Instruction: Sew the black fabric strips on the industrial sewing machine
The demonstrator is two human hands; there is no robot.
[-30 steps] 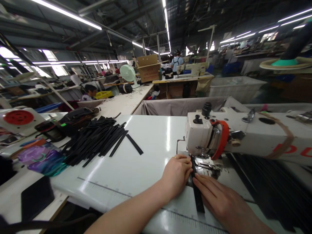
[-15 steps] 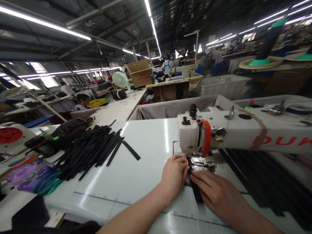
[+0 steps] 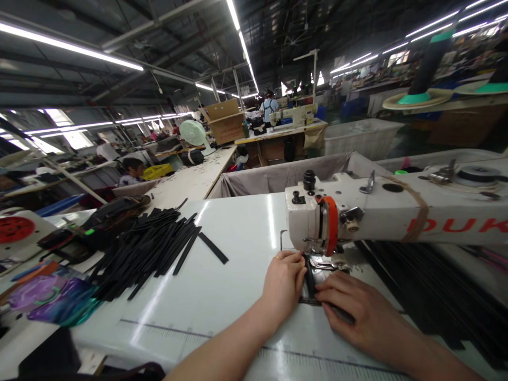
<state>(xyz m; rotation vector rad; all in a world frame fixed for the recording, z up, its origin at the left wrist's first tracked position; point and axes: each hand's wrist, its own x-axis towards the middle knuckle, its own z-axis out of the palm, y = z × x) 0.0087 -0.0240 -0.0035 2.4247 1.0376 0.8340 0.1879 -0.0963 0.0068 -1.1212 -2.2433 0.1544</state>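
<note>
A black strip (image 3: 310,280) lies under the needle area of a white sewing machine (image 3: 381,209) with an orange guard. My left hand (image 3: 282,283) is closed at the strip's left side, its fingertips pressed together close to the presser foot. From the right, my right hand (image 3: 357,309) pinches the strip a little nearer to me. A dark end shows below its fingers, and the palm side is hidden. The metal plate (image 3: 323,264) sits just beyond my right fingertips.
A heap of black strips (image 3: 151,246) lies on the left of the pale table (image 3: 238,227), one strip (image 3: 213,247) apart. Longer black strips (image 3: 428,291) lie right, beneath the machine arm. A purple-teal pouch (image 3: 55,296) is at far left. Behind stand a fan (image 3: 192,132) and a carton (image 3: 224,121).
My right hand has shifted slightly right and turned on the strip, whose near end now bends under its fingers. My left hand stays almost in place. The view has moved slightly.
</note>
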